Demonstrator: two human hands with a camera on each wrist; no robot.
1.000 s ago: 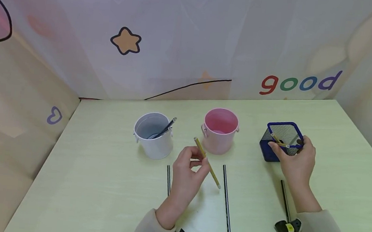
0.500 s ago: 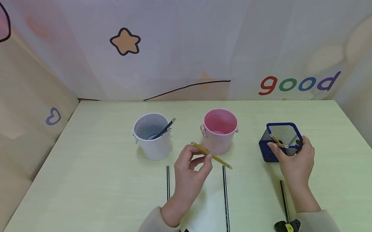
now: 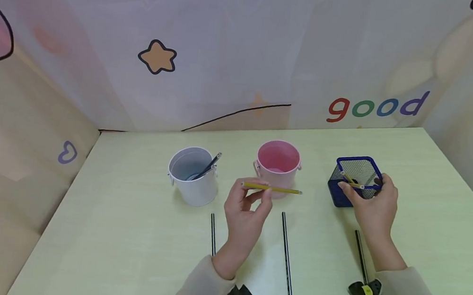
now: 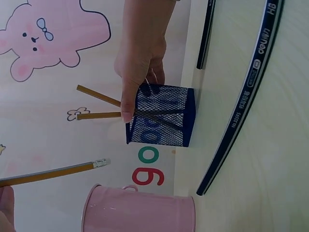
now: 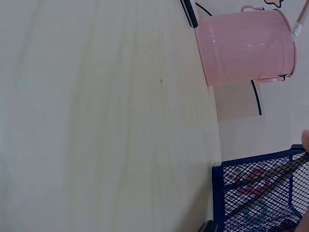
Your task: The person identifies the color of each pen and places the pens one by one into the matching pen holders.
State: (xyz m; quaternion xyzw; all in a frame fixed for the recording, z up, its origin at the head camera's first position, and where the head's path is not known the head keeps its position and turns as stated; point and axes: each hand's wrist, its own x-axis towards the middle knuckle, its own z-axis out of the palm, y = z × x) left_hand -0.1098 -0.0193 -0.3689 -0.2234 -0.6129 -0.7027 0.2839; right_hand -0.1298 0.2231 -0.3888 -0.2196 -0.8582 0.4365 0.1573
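My left hand (image 3: 244, 219) pinches a yellow pencil (image 3: 285, 190) between thumb and fingers. The pencil lies level in the air, its eraser end pointing right and overlapping the lower part of the pink bucket (image 3: 275, 175) in the head view. On the right, my right hand (image 3: 376, 206) grips the blue mesh pencil holder (image 3: 339, 194), thumb at the near rim and fingers on the far side. Two yellow pencils (image 4: 99, 95) lean out of that holder in the left wrist view. The right wrist view shows the holder's mesh wall (image 5: 256, 186) close up.
A white bucket (image 3: 195, 188) with a dark pencil (image 3: 208, 166) in it stands left of the pink one. Dark striped pencils lie on the table: one in the middle (image 3: 287, 261), one (image 3: 213, 233) partly behind my left arm, one (image 3: 360, 254) beside my right forearm.
The yellow pencil in my left hand has swung from steeply slanted to level, its eraser end rising. The left hand has shifted slightly right. My right hand stays on the holder.
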